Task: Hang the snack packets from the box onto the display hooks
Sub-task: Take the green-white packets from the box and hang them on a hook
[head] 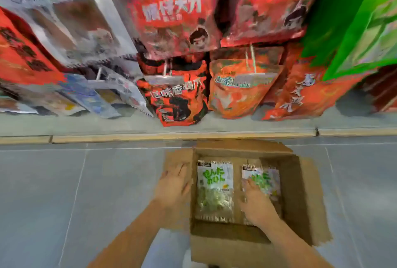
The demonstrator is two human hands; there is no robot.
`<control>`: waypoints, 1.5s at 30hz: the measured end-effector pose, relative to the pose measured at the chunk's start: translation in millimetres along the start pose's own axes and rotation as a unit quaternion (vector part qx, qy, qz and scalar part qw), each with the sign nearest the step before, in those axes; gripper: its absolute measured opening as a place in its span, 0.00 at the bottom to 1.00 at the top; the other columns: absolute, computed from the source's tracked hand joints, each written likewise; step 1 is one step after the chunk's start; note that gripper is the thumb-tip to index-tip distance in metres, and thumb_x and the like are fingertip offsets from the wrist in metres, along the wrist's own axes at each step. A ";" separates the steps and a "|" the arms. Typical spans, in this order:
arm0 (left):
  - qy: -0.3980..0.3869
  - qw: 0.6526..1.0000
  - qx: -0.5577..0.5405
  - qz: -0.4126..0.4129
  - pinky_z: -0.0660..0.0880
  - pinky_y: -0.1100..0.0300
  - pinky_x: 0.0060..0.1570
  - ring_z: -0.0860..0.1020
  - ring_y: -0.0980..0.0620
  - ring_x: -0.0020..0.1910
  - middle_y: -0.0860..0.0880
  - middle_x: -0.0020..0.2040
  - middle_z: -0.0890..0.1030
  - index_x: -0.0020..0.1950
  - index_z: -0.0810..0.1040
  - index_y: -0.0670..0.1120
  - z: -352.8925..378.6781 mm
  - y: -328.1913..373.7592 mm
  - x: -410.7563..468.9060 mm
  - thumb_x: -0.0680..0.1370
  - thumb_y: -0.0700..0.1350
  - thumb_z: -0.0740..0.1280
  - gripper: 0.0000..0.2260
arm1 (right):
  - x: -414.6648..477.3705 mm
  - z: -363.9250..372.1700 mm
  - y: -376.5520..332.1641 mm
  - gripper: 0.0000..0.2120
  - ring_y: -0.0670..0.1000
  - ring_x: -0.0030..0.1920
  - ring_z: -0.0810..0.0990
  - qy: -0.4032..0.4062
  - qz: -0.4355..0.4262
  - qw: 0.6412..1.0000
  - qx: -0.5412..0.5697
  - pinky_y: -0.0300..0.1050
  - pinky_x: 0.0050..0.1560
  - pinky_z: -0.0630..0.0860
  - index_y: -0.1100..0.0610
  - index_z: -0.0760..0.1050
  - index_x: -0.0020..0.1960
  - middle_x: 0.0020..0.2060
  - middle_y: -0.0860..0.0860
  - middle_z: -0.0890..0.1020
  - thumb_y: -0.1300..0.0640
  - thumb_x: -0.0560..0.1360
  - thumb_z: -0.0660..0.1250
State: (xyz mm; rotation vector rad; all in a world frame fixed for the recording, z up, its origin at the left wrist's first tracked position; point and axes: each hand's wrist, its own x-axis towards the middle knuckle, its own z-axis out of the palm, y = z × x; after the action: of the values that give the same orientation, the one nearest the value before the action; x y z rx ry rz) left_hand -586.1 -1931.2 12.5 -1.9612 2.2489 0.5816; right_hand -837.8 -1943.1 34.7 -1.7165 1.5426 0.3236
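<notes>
Left hand: lies flat on the left flap of the box, fingers straight and together; its grip is open and holds nothing.
Right hand: is inside the box, palm down; its grip is open, the stretched fingers only touch the right packet. The picture is blurred here.
Right packet: flat on the box bottom, directly under the right grip.
Left packet: flat in the box between the two grips, untouched.
Box: open cardboard, its walls stand around the right grip.
Display hook: well ahead of both grips and higher; an orange packet hangs on it, a red packet beside.
Floor: grey tiles under the box.
</notes>
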 end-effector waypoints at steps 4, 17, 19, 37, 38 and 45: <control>0.011 0.995 -0.080 -0.058 0.69 0.46 0.65 0.65 0.45 0.71 0.47 0.76 0.61 0.76 0.55 0.48 105.5 -22.8 24.8 0.77 0.59 0.54 0.30 | 75.1 105.2 44.8 0.28 0.54 0.71 0.65 -0.028 0.027 0.998 0.040 0.50 0.66 0.67 0.51 0.54 0.74 0.73 0.53 0.61 0.45 0.78 0.58; 0.090 0.985 -0.140 0.030 0.55 0.46 0.74 0.49 0.51 0.77 0.48 0.79 0.47 0.77 0.43 0.46 157.3 -42.3 34.7 0.79 0.57 0.51 0.31 | 149.4 201.8 79.5 0.26 0.49 0.41 0.73 0.086 0.130 0.958 0.241 0.43 0.41 0.72 0.60 0.67 0.57 0.42 0.50 0.74 0.51 0.67 0.74; 0.091 0.986 -0.138 0.020 0.54 0.49 0.75 0.48 0.52 0.77 0.50 0.79 0.46 0.78 0.43 0.47 156.6 -40.8 31.3 0.79 0.57 0.51 0.31 | 148.0 199.7 78.5 0.15 0.50 0.36 0.74 0.075 0.122 0.936 0.321 0.39 0.33 0.69 0.56 0.69 0.43 0.34 0.48 0.73 0.54 0.67 0.75; 0.000 0.819 -0.495 -0.289 0.78 0.44 0.51 0.80 0.43 0.41 0.42 0.39 0.81 0.47 0.80 0.52 -141.5 104.8 -34.6 0.68 0.72 0.61 0.25 | -95.0 -130.5 -30.5 0.13 0.51 0.47 0.80 -0.057 0.033 0.861 0.505 0.42 0.46 0.74 0.50 0.77 0.53 0.47 0.55 0.83 0.62 0.71 0.71; 0.013 0.815 -0.503 -0.288 0.77 0.47 0.47 0.79 0.47 0.38 0.45 0.37 0.80 0.44 0.78 0.50 -163.7 114.6 -39.5 0.69 0.71 0.61 0.25 | -111.0 -150.7 -43.6 0.14 0.52 0.49 0.80 -0.058 0.027 0.865 0.498 0.44 0.48 0.74 0.52 0.77 0.54 0.48 0.54 0.84 0.62 0.70 0.72; 0.140 0.818 -0.504 -0.238 0.67 0.57 0.34 0.71 0.48 0.33 0.52 0.28 0.68 0.40 0.72 0.41 -325.7 175.3 -64.1 0.75 0.60 0.63 0.21 | -198.8 -263.9 -104.5 0.39 0.54 0.54 0.81 0.064 0.006 0.852 0.520 0.55 0.59 0.76 0.56 0.73 0.61 0.54 0.52 0.82 0.38 0.57 0.77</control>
State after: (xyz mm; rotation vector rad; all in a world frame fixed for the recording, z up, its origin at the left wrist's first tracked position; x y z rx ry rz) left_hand -690.0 -1967.7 371.3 -3.0827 1.4793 1.7425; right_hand -867.5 -1986.7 377.2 -0.8550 1.3955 -0.5658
